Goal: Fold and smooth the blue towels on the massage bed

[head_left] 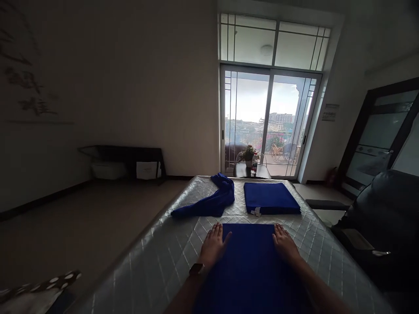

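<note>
A blue cloth (250, 270) lies flat in a long panel on the table, its near end running out of view. My left hand (214, 240) rests at its far left corner, fingers stretched forward and thumb on the cloth. At the far right corner lies my right hand (284, 240), flat with its fingers extended along the edge. Beyond them sits a neatly folded blue cloth (271, 197) with a white tag (256, 212) at its near edge. To its left a crumpled blue cloth (216, 196) lies in a loose heap.
A silver quilted cover (157, 257) spans the table. Behind it, a small dark table (252, 171) holds a potted plant (248, 155) and a bottle (254, 163), before a glass sliding door (270, 122). A black chair (389, 218) stands at right, a low shelf (131, 155) at left.
</note>
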A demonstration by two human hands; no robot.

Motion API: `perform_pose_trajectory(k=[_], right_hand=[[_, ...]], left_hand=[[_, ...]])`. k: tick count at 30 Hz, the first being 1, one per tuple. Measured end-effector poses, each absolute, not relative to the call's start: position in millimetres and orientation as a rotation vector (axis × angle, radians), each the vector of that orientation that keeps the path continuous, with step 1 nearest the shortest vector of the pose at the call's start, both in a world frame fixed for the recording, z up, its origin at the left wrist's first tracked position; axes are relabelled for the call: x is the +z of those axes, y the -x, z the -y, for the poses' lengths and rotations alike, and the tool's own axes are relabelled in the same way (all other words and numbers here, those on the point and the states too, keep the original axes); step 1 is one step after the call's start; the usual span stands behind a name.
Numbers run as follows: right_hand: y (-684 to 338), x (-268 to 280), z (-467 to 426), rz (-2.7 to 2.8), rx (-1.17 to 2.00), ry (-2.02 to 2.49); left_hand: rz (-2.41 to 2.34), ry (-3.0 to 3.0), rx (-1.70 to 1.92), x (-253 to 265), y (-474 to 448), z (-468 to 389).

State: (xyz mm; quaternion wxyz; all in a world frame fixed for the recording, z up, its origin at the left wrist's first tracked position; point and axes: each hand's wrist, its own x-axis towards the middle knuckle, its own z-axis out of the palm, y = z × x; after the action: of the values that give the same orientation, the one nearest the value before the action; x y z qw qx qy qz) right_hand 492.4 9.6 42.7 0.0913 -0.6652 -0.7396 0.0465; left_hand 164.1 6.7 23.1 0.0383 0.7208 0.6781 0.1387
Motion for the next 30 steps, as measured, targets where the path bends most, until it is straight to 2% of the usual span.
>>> perform_pose_trajectory(k=[9,22,26,30], right_hand=[[-492,40,18,2.213,0.067,1.925],[-496,35,31,2.144,0.194,1.965],[-497,30,29,2.142,0.207,1.961],[-501,20,25,2.180,0.149,1.936]], left_hand=[[-2.074,-2.242,0.523,16,-156,-9],[-2.158,-2.323,0.461,21,-163,-7],[-2.054,-2.453,0.462,42,-208,9],[-1.616,-2.576,0.438,53,-291,29]])
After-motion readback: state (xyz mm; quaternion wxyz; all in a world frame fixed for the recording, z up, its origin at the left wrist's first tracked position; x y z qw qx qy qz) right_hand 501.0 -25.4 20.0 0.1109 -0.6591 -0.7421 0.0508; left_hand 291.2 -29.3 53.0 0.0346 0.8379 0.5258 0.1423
